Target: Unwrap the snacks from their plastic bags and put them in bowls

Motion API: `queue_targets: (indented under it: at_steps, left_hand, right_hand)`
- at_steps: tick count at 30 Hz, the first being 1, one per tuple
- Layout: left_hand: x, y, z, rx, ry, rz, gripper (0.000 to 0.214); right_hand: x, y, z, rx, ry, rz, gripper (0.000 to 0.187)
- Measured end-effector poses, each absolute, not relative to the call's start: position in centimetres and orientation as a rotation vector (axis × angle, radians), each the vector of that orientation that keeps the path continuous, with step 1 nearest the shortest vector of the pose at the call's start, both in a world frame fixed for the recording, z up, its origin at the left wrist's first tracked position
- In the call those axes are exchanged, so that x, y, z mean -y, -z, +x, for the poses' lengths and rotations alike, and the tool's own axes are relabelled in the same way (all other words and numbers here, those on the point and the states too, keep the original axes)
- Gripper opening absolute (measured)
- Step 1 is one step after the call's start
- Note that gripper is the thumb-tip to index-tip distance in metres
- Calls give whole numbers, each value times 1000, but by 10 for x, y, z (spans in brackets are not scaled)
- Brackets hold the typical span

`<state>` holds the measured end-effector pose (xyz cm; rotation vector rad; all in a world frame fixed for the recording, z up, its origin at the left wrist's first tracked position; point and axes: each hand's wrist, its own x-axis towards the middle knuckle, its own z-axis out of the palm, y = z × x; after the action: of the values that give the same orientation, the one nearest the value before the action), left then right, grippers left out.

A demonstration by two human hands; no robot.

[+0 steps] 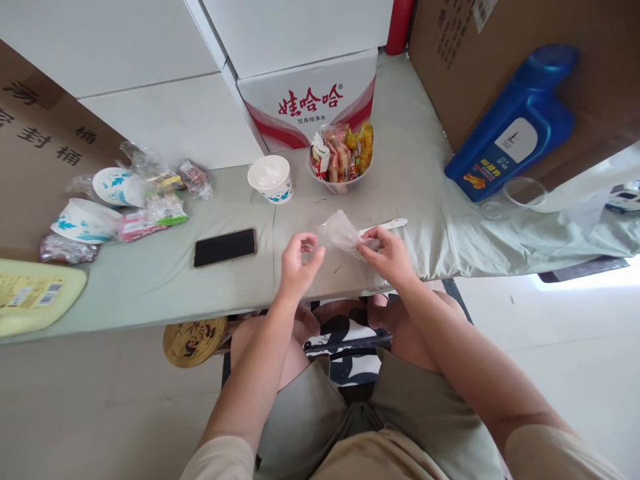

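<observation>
Both my hands are raised over the near edge of a table covered in pale green cloth (pixel 150 280). My right hand (pixel 387 257) pinches a clear plastic wrapper (pixel 341 233), and a white plastic utensil (pixel 387 225) sticks out behind it. My left hand (pixel 299 260) is curled with thumb and fingers pinched near the wrapper's left edge; whether it grips the wrapper is unclear. Behind the hands stand a white paper cup (pixel 271 179) and a bowl of wrapped snacks (pixel 342 157). A black phone (pixel 225 247) lies flat to the left.
More paper bowls (pixel 87 221) and snack packets (pixel 165 208) lie at the far left. A blue detergent jug (pixel 520 127) leans on a cardboard box at right, with a clear cup (pixel 524 192) below it. A white water carton (pixel 310 100) stands behind. My knees sit under the table.
</observation>
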<state>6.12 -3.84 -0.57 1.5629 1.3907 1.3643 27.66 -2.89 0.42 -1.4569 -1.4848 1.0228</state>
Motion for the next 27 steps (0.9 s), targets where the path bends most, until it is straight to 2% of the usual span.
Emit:
queue_targets:
  at_steps: [4, 6, 10, 14, 18, 20, 23, 27]
  left_hand:
    - [43, 8, 80, -1256, -1149, 1714, 52]
    - [42, 11, 87, -1173, -1063, 1676, 56]
    - [39, 16, 88, -1192, -1061, 1516, 42]
    - [29, 11, 60, -1473, -1302, 1390, 31]
    - [-2, -29, 9, -1905, -1486, 1437, 17]
    - [-27, -58, -12, -2110, -1468, 1614, 18]
    - [-72, -95, -24, -2293, -1097, 2003, 19]
    - [-127, -107, -14, -2313, -243, 2289, 25]
  right_hand:
    - [34, -8, 272, 1531, -1211, -1176, 16]
    - [35, -9, 269, 1518, -1360, -1061, 15]
    - [33, -7, 264, 1345, -1558, -978, 24]
    - [25, -4, 261, 1222, -1524, -1089, 30]
    - [19, -3, 257, 1235, -1499, -1135, 24]
    - [19, -4, 253, 1265, -1517, -1126, 23]
    - [20, -5, 248, 1326, -1568, -1113, 23]
    - [20, -7, 247, 1402, -1559, -1100, 19]
